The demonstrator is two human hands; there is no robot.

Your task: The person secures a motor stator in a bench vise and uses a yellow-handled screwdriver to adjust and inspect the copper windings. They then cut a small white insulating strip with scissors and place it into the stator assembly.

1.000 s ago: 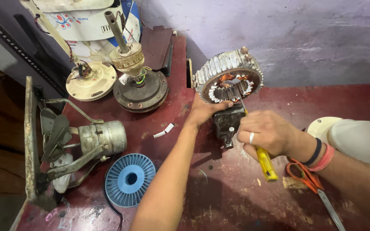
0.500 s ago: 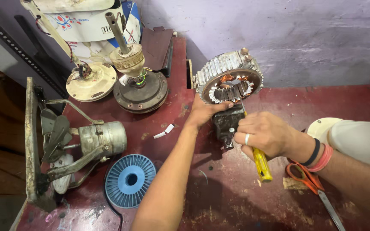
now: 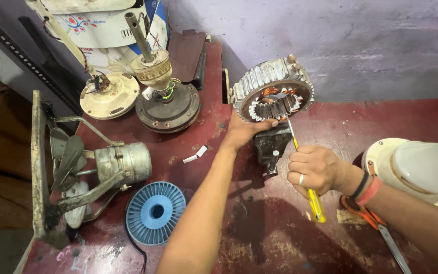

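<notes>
On the red tabletop (image 3: 330, 243), against the grey wall, the motor core (image 3: 274, 95) stands tilted on edge above a small black vise (image 3: 271, 144), its ring of metal fins outward and its copper windings showing in the middle. A second ago the core was in the same place, but the tool was held lower, with its tip down near the vise. Now the right hand (image 3: 316, 168) has lifted and turned the yellow-handled screwdriver (image 3: 304, 170), so the thin blade runs up to the lower inner rim of the core, where the slotted teeth and windings are. This looks like the work moving from the vise to the core itself.

The left hand (image 3: 247, 131) has stayed put. Its fingers are curled on the lower left rim of the core and steady it. The right hand's fingers are closed tight around the screwdriver's shaft, with the yellow handle sticking out below the fist.

To the left lie a wall-fan motor on a bracket (image 3: 102, 167), two ceiling-fan bodies (image 3: 166, 101) and a blue plastic spool (image 3: 154, 212). At the right are a cream fan housing (image 3: 411, 170) and orange-handled scissors (image 3: 376, 223). Two small white scraps (image 3: 194, 155) lie near the left forearm.
</notes>
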